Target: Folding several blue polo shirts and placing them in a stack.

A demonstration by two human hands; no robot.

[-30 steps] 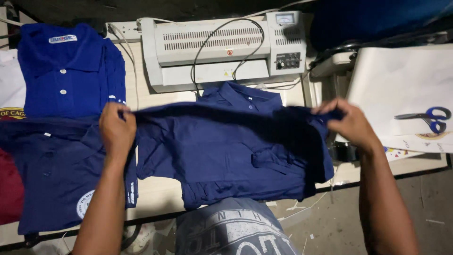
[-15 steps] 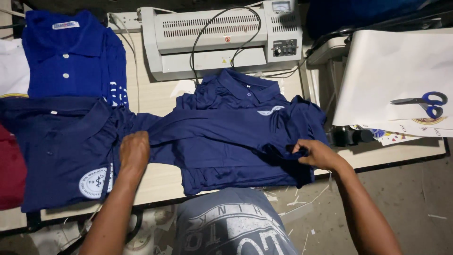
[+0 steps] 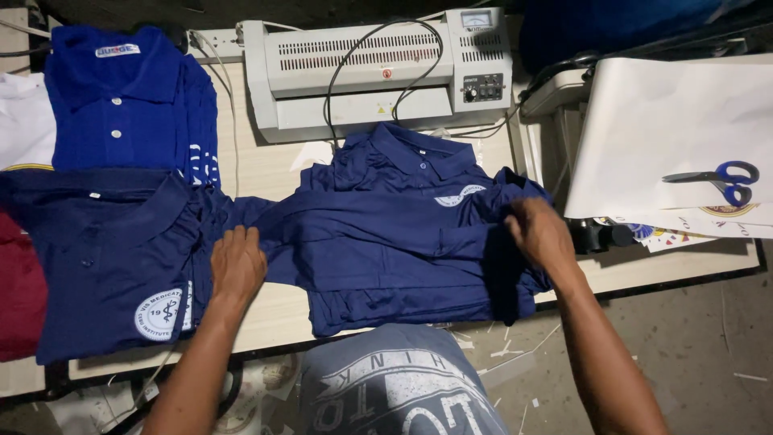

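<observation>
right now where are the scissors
In the head view, the blue-handled scissors lie at far right on the white sheet, beyond the right hand.

Both forearms bare, no sleeves showing, no watch or rings visible. Left hand [image 3: 237, 264], right hand [image 3: 541, 234] ungloved. Grey T-shirt [image 3: 398, 383] with large pale printed lettering.

Maroon garment [image 3: 18, 290]: cut off by the left edge, kind not discernible. White garment [image 3: 24, 129]: cropped at the left edge, with the bright blue polo shirt [image 3: 121, 105] overlapping it. Right hand [image 3: 541, 234]: fingertips buried in a fold of the navy polo shirt [image 3: 403, 242]; round chest emblem [image 3: 457, 196] half folded under, design too small to tell.
</observation>
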